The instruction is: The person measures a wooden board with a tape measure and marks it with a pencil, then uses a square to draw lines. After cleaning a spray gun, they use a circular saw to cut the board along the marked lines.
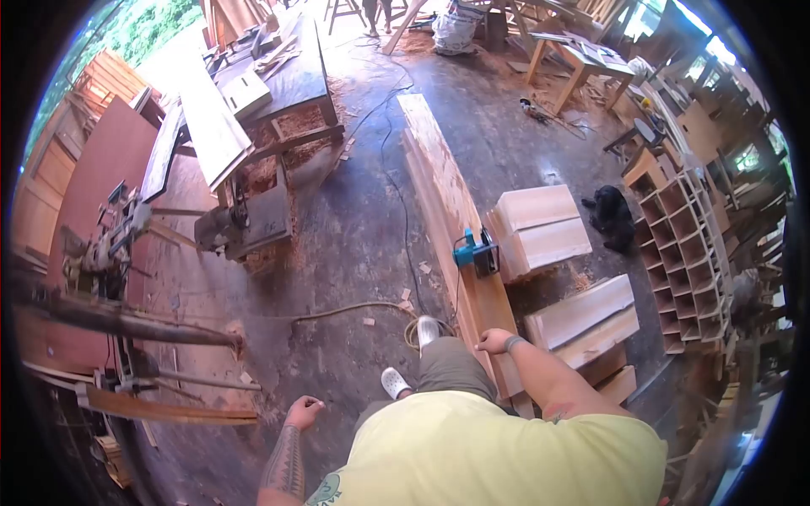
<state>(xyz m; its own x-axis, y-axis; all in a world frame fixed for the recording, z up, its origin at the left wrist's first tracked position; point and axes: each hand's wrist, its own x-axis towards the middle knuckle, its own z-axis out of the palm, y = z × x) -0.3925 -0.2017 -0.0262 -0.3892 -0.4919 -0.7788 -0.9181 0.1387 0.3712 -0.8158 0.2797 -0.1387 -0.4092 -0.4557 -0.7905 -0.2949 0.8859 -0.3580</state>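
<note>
My right hand [494, 341] is over the near end of a long stack of boards [443, 185], its fingers curled together at the board's edge; whether they grip anything is too small to tell. On the stack, farther from me, rests a teal and black power tool [476, 253] that no hand touches. My left hand [305, 411] hangs over the floor at the lower left, fingers curled loosely, touching no object that I can make out.
Stacked wood blocks [544, 228] and more blocks [586, 320] stand right of the boards. A black dog-like shape [609, 219] lies behind them. A cable [392, 169] and a hose [346, 310] cross the floor. At left stand machines and a workbench [295, 72].
</note>
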